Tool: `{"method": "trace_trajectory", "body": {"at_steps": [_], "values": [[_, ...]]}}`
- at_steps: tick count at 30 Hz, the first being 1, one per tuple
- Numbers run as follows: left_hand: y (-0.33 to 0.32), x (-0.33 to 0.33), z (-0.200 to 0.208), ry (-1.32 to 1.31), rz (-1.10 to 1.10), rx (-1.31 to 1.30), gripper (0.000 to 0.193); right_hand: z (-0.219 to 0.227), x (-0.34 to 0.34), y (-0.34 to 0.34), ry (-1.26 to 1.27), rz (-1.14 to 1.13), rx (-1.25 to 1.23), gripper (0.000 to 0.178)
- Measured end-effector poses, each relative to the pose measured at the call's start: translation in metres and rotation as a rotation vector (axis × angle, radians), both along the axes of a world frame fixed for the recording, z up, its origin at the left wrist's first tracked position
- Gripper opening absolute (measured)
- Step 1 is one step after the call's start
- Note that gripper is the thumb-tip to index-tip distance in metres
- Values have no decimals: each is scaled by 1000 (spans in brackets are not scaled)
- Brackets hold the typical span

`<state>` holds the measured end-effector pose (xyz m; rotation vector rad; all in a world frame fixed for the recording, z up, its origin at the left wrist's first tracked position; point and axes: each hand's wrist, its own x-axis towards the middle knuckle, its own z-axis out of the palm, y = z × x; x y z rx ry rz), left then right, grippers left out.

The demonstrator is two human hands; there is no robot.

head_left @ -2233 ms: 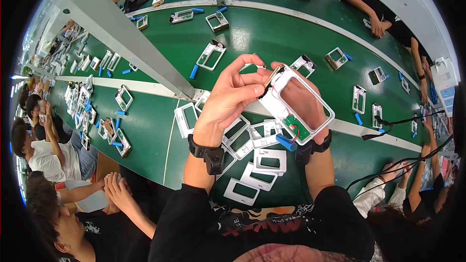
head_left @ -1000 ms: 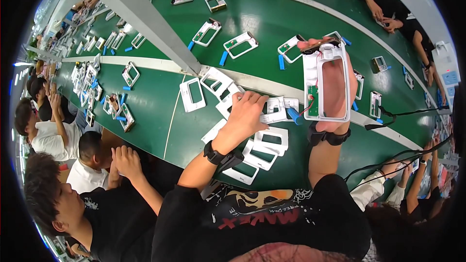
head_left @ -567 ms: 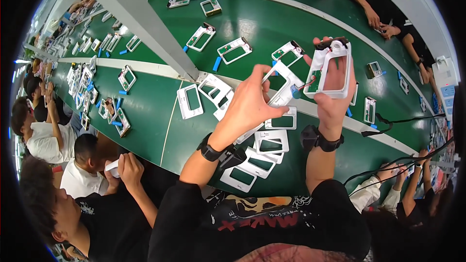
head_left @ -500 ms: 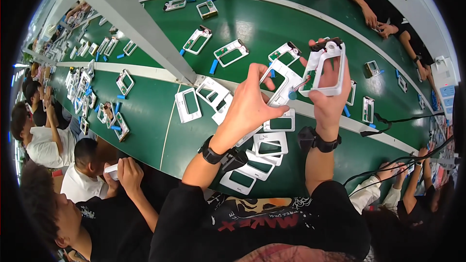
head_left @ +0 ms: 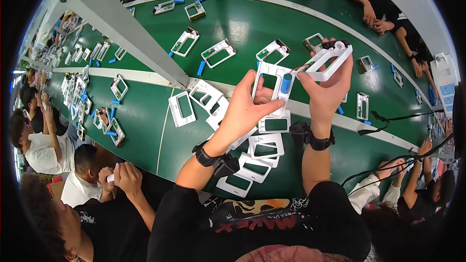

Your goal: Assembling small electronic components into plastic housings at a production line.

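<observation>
Left hand (head_left: 250, 104), centre of frame: fingers and thumb closed partway, gripping a white cover (head_left: 274, 69) by its left side and lower end. Thumb lies across the lower end; other fingers show through the opening. Cover is held tilted above the bench (head_left: 242, 19).

A blue cell (head_left: 286, 83) lies along the right side of the cover. Whether it is seated there, cannot tell.

Right hand (head_left: 330, 90), just right of centre: half open, curled round a white housing (head_left: 335, 71), thumb at its left end, fingertips showing beyond the far edge. Housing tilted, seen nearly edge-on, a dark piece (head_left: 336, 43) at its upper end. Red wires (head_left: 301, 66) run from housing to blue cell. Cover and housing lie close together; contact between them unclear.

Both wrists carry black bands with a box attached.

Below the hands, lower centre: loose covers (head_left: 257, 141) overlapping on the bench, more of them left of the left hand. A pale rail (head_left: 357, 127) crosses the bench behind. Beyond it, upper centre, units (head_left: 212, 52) with green boards and blue cells lie spaced apart. Larger pile (head_left: 77, 92) at left.

Grey post (head_left: 121, 29) slants through upper left. Co-worker in black (head_left: 114, 228), lower left, holds a small white piece (head_left: 110, 178).
</observation>
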<state>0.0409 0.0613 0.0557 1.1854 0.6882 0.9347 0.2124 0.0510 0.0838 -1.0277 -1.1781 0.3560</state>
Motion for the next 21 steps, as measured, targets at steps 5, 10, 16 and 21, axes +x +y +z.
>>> {"method": "trace_trajectory", "body": {"at_steps": [5,10,16,21], "values": [[5,5,-8,-58,-22,-68,39,-4,10,6,-38,-68,14,86],[12,2,-14,-15,-87,-126,34,-11,3,11,131,1,21,82],[19,-8,-20,-20,-308,-267,49,-23,4,20,196,96,-25,82],[23,-19,-17,-109,-275,-411,54,-28,3,24,80,276,-44,95]]}}
